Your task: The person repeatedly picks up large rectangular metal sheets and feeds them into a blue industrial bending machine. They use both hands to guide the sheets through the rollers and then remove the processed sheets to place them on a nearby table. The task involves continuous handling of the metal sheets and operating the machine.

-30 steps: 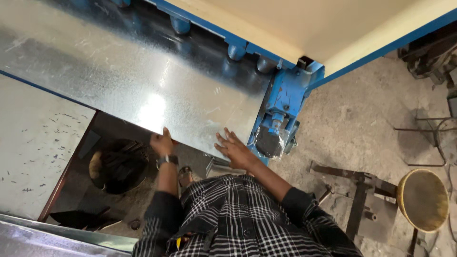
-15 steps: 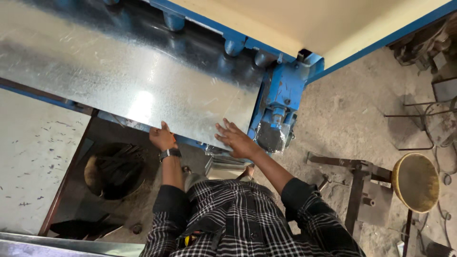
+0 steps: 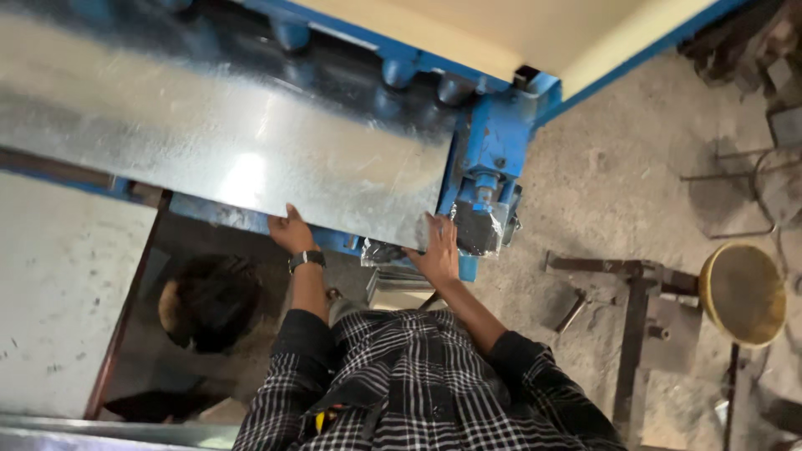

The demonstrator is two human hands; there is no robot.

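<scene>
A large shiny galvanised metal sheet (image 3: pixel 234 142) lies across a blue machine (image 3: pixel 493 150) with a row of blue rollers (image 3: pixel 397 71) at its far side. My left hand (image 3: pixel 291 230), with a dark wristwatch (image 3: pixel 307 260) on it, holds the sheet's near edge. My right hand (image 3: pixel 434 250) lies with fingers spread on the sheet's near right corner, next to the machine's blue end housing. Both arms wear a black-and-white checked shirt (image 3: pixel 418 384).
A second grey metal sheet (image 3: pixel 58 301) lies at the lower left. A dark round object (image 3: pixel 209 301) sits in the shadowed gap under the machine. On the concrete floor at the right stand a round yellow stool (image 3: pixel 742 292) and a rusty metal frame (image 3: pixel 635 334).
The sheet has slid away from me, further into the machine. Both hands have followed it forward and now sit at its near edge instead of flat on its surface.
</scene>
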